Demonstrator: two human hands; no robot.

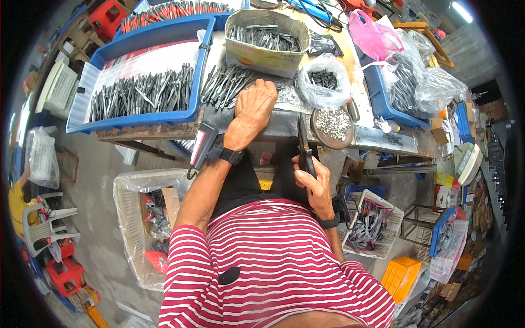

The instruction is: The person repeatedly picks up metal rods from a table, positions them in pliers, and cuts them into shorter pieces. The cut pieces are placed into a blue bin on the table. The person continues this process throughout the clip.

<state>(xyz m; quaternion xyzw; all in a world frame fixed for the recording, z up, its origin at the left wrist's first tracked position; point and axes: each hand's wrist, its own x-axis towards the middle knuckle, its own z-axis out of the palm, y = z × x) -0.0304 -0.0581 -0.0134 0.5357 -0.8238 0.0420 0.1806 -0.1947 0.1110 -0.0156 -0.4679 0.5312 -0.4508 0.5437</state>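
My left hand (254, 109) is curled down at the bench edge, beside a loose pile of slim black-and-silver metal pieces (225, 86). Its fingertips are turned under, so what they hold is hidden. In my right hand (317, 188) is a long, narrow dark tool with a black handle (308, 162), its thin end pointing up at the bench edge; its exact kind is unclear. Just right of the tool's tip sits a round dish of small silvery parts (332, 123). Behind it stands a clear plastic bag (322, 82) with short dark pieces inside.
At the left, a blue tray (188, 115) holds many metal pieces; a cardboard box (262, 60) of similar pieces stands behind my left hand. Another blue tray (396, 109) lies at the right. Below the bench are a white crate (128, 218) and a basket (383, 249).
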